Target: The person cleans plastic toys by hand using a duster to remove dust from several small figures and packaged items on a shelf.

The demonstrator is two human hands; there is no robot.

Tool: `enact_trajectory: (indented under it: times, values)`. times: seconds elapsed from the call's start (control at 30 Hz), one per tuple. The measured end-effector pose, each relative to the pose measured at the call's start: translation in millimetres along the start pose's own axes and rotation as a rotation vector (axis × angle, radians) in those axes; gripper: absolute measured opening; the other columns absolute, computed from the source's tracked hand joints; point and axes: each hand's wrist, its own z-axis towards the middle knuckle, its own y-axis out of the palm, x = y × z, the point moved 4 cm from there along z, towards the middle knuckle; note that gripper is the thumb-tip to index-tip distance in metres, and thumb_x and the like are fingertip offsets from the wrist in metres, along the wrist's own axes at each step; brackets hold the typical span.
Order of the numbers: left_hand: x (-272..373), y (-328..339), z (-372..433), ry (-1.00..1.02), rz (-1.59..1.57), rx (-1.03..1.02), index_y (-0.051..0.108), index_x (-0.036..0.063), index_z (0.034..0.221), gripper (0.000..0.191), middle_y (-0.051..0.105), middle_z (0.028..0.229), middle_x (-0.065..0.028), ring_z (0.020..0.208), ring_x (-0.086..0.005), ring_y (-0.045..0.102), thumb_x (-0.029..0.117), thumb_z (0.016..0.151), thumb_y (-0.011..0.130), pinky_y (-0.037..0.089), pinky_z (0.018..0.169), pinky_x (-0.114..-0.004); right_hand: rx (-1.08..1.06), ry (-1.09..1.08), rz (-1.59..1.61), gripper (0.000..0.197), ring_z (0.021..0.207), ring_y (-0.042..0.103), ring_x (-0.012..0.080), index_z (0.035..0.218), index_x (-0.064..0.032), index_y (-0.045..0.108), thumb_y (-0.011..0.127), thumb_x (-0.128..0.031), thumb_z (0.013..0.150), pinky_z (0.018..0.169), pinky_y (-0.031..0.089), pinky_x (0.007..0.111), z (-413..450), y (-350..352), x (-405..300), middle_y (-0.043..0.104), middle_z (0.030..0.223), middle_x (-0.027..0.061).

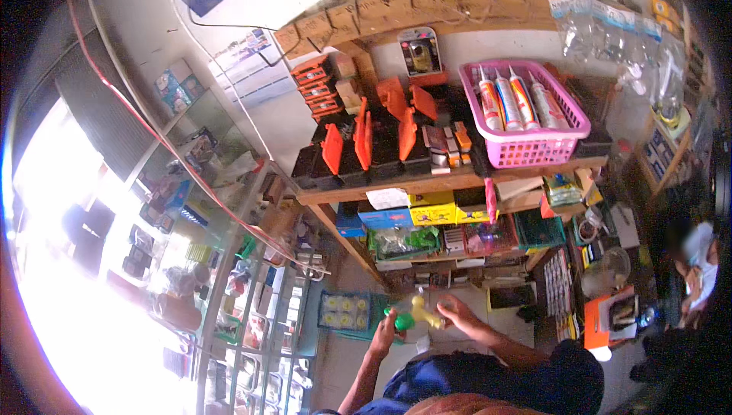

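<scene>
Before my dark blue shirt, my left hand (384, 332) grips a small round green part (404, 319). A pale yellow branched plastic piece (424, 312), knobbed at its ends, lies between my two hands, close against the green part; whether the two are joined I cannot tell. My right hand (456, 311) is at the right side of the yellow piece, fingers curled near it, and its exact grip is not clear. Beyond the hands, a green basket (405, 245) holding plastic-wrapped goods stands on a low shelf.
A pink basket (532, 149) of sealant tubes and several orange plastic pieces (407, 134) stand on the wooden shelf (366, 186) ahead. Glass display shelves (229, 255) run along the left. On the floor is a blue crate (345, 313). Another person (700, 266) sits far right.
</scene>
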Motion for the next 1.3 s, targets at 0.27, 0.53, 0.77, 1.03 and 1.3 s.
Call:
enact_trajectory:
  times: [0.27, 0.53, 0.77, 1.03, 1.3]
  values:
    - [0.1, 25.9, 5.9, -0.167, -0.803, -0.274, 0.051, 0.01, 0.113, 0.054, 0.055, 0.082, -0.0056, 0.062, -0.0171, 0.046, 0.055, 0.093, 0.03, 0.037, 0.056, -0.031, 0.572, -0.757, -0.219, 0.025, 0.076, 0.054, 0.0108, 0.107, -0.0039, 0.056, 0.057, -0.023, 0.09, 0.068, 0.045, 0.024, -19.5, -120.3, -115.5, 0.059, 0.091, 0.004]
    - [-24.0, 42.7, -16.0, -0.215, -0.672, -0.324, 0.051, 0.0043, 0.112, 0.05, 0.059, 0.091, -0.0094, 0.078, -0.0212, 0.056, 0.046, 0.097, 0.028, 0.043, 0.062, -0.034, 0.674, -0.353, -0.054, 0.045, 0.087, 0.06, 0.0198, 0.111, -0.0076, 0.053, 0.063, -0.042, 0.083, 0.078, 0.047, 0.031, 5.6, -182.6, -169.3, 0.062, 0.101, 0.0073]
    - [-59.8, 34.7, -5.1, -0.116, -0.476, -0.135, 0.04, 0.0004, 0.124, 0.051, 0.056, 0.112, -0.0149, 0.097, -0.0254, 0.059, 0.043, 0.096, 0.035, 0.052, 0.079, -0.043, 0.304, -0.255, 0.514, 0.032, 0.064, 0.056, 0.0121, 0.096, -0.0161, 0.05, 0.063, -0.042, 0.082, 0.05, 0.042, 0.025, 79.5, -144.3, -216.7, 0.056, 0.077, -0.0001]
    - [-31.3, 41.4, -20.9, -0.094, -0.718, -0.129, 0.031, 0.0088, 0.134, 0.052, 0.053, 0.116, -0.0163, 0.106, -0.0354, 0.056, 0.044, 0.096, 0.032, 0.05, 0.081, -0.051, 0.285, -0.147, 0.621, 0.026, 0.044, 0.037, 0.0058, 0.101, -0.0197, 0.05, 0.056, -0.04, 0.087, 0.04, 0.029, 0.023, 81.9, -150.4, -188.1, 0.041, 0.059, -0.0075]
    - [-21.7, 40.2, 2.3, -0.095, -0.915, -0.174, 0.028, 0.0178, 0.135, 0.06, 0.046, 0.129, -0.0111, 0.115, -0.0319, 0.048, 0.051, 0.089, 0.047, 0.038, 0.095, -0.053, 0.352, -0.181, 0.746, 0.024, 0.037, 0.039, 0.0121, 0.079, -0.0179, 0.05, 0.06, -0.039, 0.077, 0.034, 0.035, 0.028, 15.8, -89.7, -136.2, 0.043, 0.053, -0.0033]
